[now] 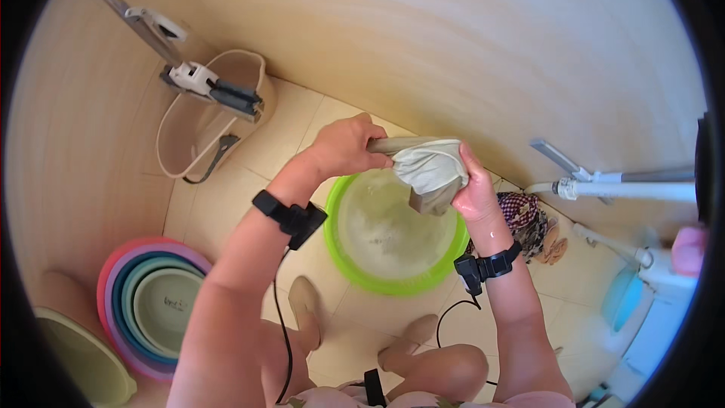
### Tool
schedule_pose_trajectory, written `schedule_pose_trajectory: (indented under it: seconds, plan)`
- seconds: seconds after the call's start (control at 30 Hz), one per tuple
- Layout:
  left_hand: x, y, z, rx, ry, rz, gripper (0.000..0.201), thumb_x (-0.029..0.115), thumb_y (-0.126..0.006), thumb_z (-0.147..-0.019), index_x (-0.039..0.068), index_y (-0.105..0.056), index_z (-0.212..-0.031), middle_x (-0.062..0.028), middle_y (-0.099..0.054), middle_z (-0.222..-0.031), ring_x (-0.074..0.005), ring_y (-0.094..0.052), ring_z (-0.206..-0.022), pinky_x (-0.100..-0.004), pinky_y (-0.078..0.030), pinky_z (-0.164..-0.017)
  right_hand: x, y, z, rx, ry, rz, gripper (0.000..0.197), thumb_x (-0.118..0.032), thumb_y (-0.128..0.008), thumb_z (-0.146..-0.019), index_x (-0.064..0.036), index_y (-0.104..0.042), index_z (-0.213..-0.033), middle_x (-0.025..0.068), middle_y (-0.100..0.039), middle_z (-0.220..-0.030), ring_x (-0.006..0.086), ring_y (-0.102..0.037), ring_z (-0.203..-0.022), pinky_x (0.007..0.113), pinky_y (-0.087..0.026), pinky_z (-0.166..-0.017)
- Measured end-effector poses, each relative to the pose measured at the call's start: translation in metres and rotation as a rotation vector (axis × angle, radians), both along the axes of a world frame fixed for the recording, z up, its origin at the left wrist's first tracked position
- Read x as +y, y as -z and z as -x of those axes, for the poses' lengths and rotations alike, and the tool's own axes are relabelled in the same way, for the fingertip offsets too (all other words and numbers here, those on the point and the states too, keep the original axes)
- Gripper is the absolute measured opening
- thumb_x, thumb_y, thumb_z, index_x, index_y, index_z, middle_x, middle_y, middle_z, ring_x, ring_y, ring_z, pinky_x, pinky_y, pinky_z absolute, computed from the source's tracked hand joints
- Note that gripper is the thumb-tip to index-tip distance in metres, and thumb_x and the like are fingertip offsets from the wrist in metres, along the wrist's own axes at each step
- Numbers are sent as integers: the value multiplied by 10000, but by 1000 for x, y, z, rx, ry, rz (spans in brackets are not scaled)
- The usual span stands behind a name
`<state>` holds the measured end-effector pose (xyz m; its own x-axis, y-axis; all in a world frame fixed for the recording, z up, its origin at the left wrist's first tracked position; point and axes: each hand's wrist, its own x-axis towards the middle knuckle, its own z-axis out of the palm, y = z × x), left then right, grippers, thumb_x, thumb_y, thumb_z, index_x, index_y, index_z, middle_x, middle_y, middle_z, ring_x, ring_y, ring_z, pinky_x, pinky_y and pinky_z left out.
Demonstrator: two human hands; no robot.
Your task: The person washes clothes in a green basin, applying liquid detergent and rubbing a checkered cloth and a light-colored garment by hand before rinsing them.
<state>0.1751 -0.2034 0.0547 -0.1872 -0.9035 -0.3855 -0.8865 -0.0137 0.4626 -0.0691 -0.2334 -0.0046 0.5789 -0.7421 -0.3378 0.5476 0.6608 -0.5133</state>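
Observation:
Stretched between my two hands is a wet-looking cloth (pixel 430 166), whitish in its bunched middle and beige-grey along its edges. My left hand (pixel 349 145) pinches one end of it between thumb and fingers. The other end is gathered in my right hand (pixel 476 190), whose thumb lies along the cloth while most of its fingers are hidden. Below the cloth a bright green basin (pixel 332 238) stands on the floor. Cloudy water with some foam (pixel 377 230) fills it, and the cloth hangs over its far right part.
Nested coloured basins (pixel 168 310) lie at the left beside a beige bin (pixel 83 355). A beige bucket (pixel 170 132) with a flat mop (pixel 211 87) stands far left. Patterned fabric (pixel 525 219) lies right of the green basin, near a white pipe (pixel 627 190). Dark cables hang from my wrist straps.

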Motion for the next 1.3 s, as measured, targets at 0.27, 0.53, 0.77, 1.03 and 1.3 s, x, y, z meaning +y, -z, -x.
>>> schedule_pose_trajectory:
  seconds: [0.27, 0.53, 0.77, 1.03, 1.3]
  plan:
    - [54, 19, 87, 1429, -1213, -698, 887, 758, -404, -804, 75, -391, -1370, -106, -465, -1348, -286, -488, -1190, -492, -379, -995, 24, -105, -35, 220, 209, 154, 239, -247, -593, -914, -43, -577, -1039, 79, -638, -1013, 163, -620, -896, 311, -505, -815]
    - [52, -62, 115, 2113, -1452, -116, 369, 327, -452, -973, 30, -536, -1174, -94, -631, -983, -207, -628, -849, -369, -541, -739, 90, -194, -47, 1237, -60, 1208, 169, -137, -675, -765, -36, -555, -826, 93, -622, -806, 185, -562, -675, 321, -463, -620]
    - [64, -145, 117, 1675, -1194, 98, 391, 460, -497, -930, 78, -573, -966, -46, -597, -755, -181, -593, -619, -312, -510, -569, 65, -276, -63, 1161, 116, 998, 199, -203, -660, -798, -39, -589, -884, 124, -558, -762, 271, -540, -646, 365, -464, -628]
    - [70, -264, 131, 1751, -1400, -357, 317, 346, -465, -958, 53, -581, -992, -102, -650, -928, -214, -619, -770, -361, -508, -708, 26, -343, -32, 1384, -104, 752, 370, -377, -524, -925, -25, -636, -893, 132, -642, -797, 250, -616, -746, 373, -473, -741]
    - [72, -318, 76, 1313, -1259, -35, 411, 393, -508, -923, 62, -565, -1159, -81, -641, -978, -182, -593, -921, -298, -447, -830, 29, -422, -13, 705, -18, 411, 488, -411, -399, -988, 4, -553, -1195, 98, -607, -1126, 178, -597, -1004, 311, -464, -897]
